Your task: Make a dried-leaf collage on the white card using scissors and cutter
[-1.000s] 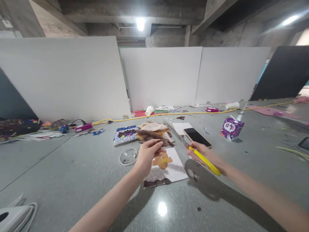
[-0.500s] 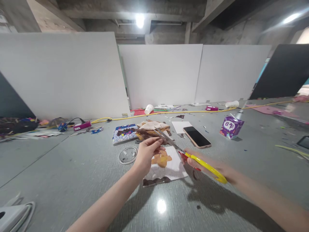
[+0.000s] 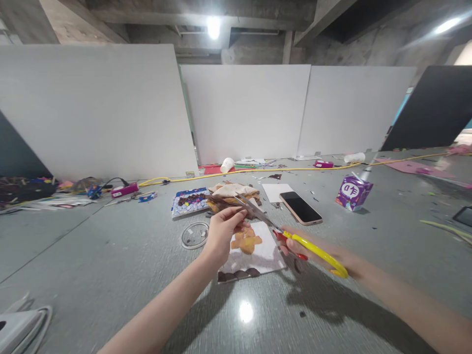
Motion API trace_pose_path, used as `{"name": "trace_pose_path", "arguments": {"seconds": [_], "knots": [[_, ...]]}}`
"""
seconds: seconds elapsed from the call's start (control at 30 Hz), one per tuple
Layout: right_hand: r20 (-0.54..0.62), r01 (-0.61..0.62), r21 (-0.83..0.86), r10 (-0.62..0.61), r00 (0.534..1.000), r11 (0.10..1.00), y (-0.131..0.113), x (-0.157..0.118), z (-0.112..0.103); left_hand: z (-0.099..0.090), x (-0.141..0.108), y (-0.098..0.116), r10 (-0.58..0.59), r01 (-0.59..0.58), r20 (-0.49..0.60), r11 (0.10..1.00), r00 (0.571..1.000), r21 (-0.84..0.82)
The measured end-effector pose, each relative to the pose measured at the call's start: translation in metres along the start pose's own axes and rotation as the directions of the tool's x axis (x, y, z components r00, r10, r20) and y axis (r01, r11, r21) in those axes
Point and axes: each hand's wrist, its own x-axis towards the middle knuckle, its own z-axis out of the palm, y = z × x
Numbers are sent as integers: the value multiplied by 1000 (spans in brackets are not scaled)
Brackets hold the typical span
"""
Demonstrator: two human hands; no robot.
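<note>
While the right hand grips the scissors, blades parted near the white panel's far edge, the left hand pinches seemingly a small scrap (mostly hidden); steady fingertips, clear of both blades, suit cutting.

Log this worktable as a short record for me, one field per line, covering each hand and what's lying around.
left hand: the left hand has its fingertips pinched together; anything between them is too small to tell
right hand: the right hand holds scissors, blades reaching toward the left fingertips
beneath the hands: white panel with an orange-yellow shape and dark lower edge
behind the left hand: brown and cream scraps
farther right: phone, then purple carton
</note>
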Motion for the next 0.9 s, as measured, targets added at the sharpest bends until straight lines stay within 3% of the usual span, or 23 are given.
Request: {"name": "trace_pose_path", "arguments": {"seconds": [0.1, 0.57, 0.9], "knots": [[92, 31, 63, -36, 995, 998, -1, -1, 0, -1, 1, -1, -2, 2, 0, 1000, 1000, 15], [185, 12, 74, -26, 982, 997, -3, 1, -5, -2, 3, 0, -66, 67, 50, 998, 997, -5], [118, -35, 110, 21, 993, 993, -5, -1, -4, -6, 6, 0, -80, 80, 70, 997, 994, 3]]}}
